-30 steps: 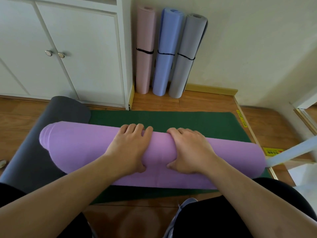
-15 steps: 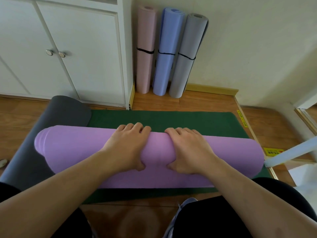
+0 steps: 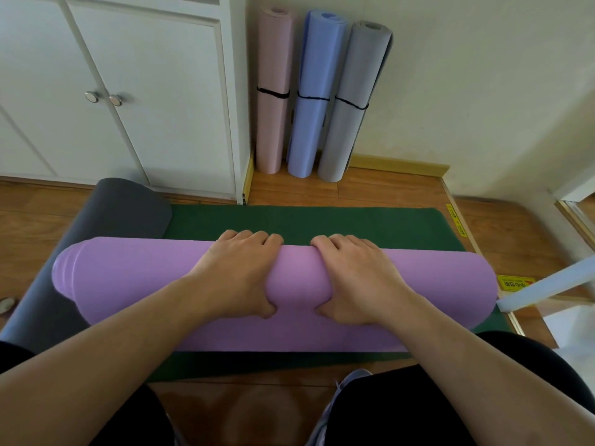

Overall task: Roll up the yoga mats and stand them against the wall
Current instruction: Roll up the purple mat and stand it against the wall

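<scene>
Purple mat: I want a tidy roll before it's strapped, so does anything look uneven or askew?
Yes. The purple mat is telescoping at its left end: layers step outward in a cone instead of lying flush. The right end looks squarer. Both hands, left hand and right hand, grip its middle.

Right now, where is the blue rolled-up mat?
In the head view, the blue rolled-up foam mat stands upright against the wall, top centre, between the pink rolled mat and the grey rolled mat.
</scene>
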The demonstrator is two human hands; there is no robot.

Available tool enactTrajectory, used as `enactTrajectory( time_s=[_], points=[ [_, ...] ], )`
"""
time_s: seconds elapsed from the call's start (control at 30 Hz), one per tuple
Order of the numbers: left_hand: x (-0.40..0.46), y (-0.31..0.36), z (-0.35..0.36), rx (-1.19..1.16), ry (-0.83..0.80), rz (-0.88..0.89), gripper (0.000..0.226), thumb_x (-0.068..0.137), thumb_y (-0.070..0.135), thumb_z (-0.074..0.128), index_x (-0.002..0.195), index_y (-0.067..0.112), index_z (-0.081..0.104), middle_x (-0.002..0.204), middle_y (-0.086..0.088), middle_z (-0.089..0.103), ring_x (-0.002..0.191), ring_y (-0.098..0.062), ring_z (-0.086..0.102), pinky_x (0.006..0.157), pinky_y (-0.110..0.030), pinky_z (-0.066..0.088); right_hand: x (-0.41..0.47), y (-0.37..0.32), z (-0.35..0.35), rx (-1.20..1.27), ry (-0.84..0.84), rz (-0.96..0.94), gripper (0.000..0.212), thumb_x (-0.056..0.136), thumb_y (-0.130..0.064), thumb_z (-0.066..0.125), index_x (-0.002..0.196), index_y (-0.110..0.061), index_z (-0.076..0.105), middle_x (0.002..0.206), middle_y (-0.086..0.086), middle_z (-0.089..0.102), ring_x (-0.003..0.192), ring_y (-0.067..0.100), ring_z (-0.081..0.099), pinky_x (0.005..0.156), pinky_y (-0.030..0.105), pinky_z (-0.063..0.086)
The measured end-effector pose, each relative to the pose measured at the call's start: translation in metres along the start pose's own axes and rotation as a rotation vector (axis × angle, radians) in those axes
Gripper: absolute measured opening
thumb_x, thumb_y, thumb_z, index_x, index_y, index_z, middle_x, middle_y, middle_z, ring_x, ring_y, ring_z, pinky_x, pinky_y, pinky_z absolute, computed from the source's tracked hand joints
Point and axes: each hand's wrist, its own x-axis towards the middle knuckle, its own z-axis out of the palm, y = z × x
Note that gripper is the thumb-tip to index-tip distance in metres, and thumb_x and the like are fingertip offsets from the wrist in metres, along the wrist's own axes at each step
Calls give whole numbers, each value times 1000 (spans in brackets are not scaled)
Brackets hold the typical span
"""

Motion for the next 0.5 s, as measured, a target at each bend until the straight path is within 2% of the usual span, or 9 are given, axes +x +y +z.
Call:
enactTrajectory(
  time_s=[0.1, 0.2, 0.3, 0.37, 0.43, 0.5],
  points=[
    [-2, 7, 3, 71, 29, 1, 106, 58, 70, 78, 145, 24, 40, 134, 2, 51, 121, -24, 52, 108, -41, 43, 0, 1, -2, 43, 14, 17, 90, 62, -63, 82, 137, -27, 47, 122, -4, 63, 111, 23, 60, 93, 38, 51],
    [0, 12, 6, 114, 58, -17, 99, 61, 67, 79, 140, 22, 41, 131, 1, 54, 118, -24, 55, 104, -40, 44, -1, 5, -1, 97, -10, 30, 94, 62, -64, 82, 141, -30, 44, 127, -6, 61, 116, 21, 59, 97, 35, 48],
    [3, 7, 2, 65, 63, -33, 89, 60, 66, 76, 133, 25, 45, 123, 5, 59, 111, -22, 59, 97, -39, 47, -3, 6, -3, 107, -8, 14, 108, 65, -63, 86, 153, -28, 34, 145, -3, 49, 133, 23, 49, 114, 36, 39],
    [4, 1, -4, 4, 28, -53, 88, 58, 68, 75, 130, 27, 47, 118, 8, 61, 105, -19, 61, 89, -37, 48, -3, 3, 0, 8, -18, -1, 123, 64, -64, 88, 160, -22, 23, 151, 1, 40, 141, 28, 40, 121, 39, 32],
    [3, -1, -7, -39, -21, -59, 86, 56, 71, 74, 127, 31, 49, 112, 10, 62, 99, -17, 62, 79, -34, 44, -3, -1, 3, -73, -55, 11, 131, 60, -67, 90, 160, -21, 19, 150, 4, 40, 139, 31, 40, 122, 43, 31],
    [1, -1, -7, -42, -51, -54, 83, 56, 72, 74, 124, 32, 50, 110, 11, 62, 97, -17, 62, 75, -33, 40, -2, -4, 6, -69, -66, 18, 119, 62, -65, 89, 154, -22, 27, 141, 3, 48, 131, 31, 48, 114, 43, 39]
  ],
)
